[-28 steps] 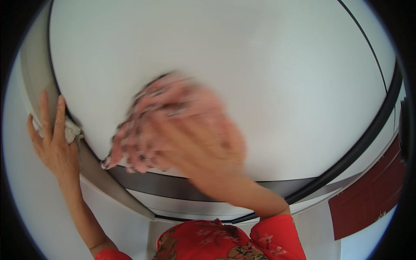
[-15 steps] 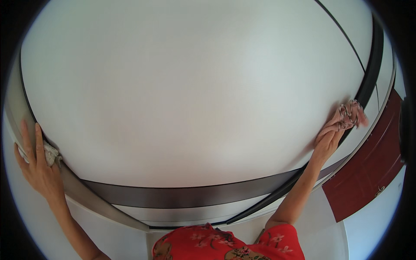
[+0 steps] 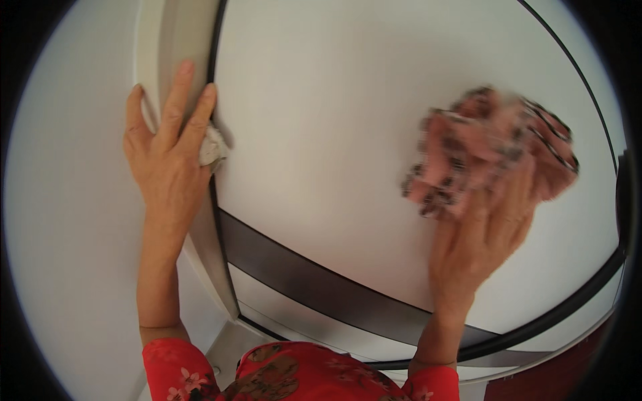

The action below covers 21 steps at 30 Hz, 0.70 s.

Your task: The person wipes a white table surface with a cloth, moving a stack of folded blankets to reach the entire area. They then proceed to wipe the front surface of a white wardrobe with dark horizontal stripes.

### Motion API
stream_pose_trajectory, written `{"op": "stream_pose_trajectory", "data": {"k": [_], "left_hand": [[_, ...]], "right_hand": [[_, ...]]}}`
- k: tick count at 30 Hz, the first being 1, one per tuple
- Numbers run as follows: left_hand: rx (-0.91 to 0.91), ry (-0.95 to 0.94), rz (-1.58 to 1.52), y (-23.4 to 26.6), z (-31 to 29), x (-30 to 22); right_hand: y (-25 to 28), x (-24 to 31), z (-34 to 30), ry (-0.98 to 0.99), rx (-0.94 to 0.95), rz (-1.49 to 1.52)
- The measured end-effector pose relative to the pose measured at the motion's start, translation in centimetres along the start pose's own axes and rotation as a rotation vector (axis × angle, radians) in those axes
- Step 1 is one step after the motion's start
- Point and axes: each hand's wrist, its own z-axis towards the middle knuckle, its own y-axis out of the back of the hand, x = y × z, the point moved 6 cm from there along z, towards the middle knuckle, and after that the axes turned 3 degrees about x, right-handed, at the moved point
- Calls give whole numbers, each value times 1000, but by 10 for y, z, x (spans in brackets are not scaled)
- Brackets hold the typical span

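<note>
My left hand (image 3: pixel 167 160) lies with fingers spread on the beige upright frame (image 3: pixel 184 50) at the left of a large white door panel (image 3: pixel 321 134). A crumpled whitish cloth (image 3: pixel 213 148) pokes out from under its thumb side, against the panel's dark edge; the thumb itself is hidden. On the right, my right hand (image 3: pixel 478 234) grips a bunched pink cloth (image 3: pixel 485 150) with a black-and-white patterned border. That cloth is blurred by motion and spreads over the white panel, covering my fingertips. Whether it presses on the panel I cannot tell.
A dark grey band (image 3: pixel 321 271) crosses the panel low down. A black edge strip (image 3: pixel 555 327) curves along the lower right. White wall (image 3: pixel 67 187) stands at the left, and a dark red surface (image 3: pixel 562 367) shows at the lower right.
The view has swung left, bringing the left frame and wall further in. My right hand has left the panel's right edge with the pink cloth, which is now spread wider. My left hand stays at the frame.
</note>
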Motion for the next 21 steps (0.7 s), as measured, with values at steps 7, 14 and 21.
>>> {"op": "stream_pose_trajectory", "data": {"k": [7,14,21], "left_hand": [[11,-7,-25,-42,4,-17],[107,27,-47,-32,8,-16],[8,-13,-34,-31,13,-17]], "right_hand": [[-77,75,50,120,10,222],[-92,124,74,255,-4,478],[-94,151,46,328,146,437]]}}
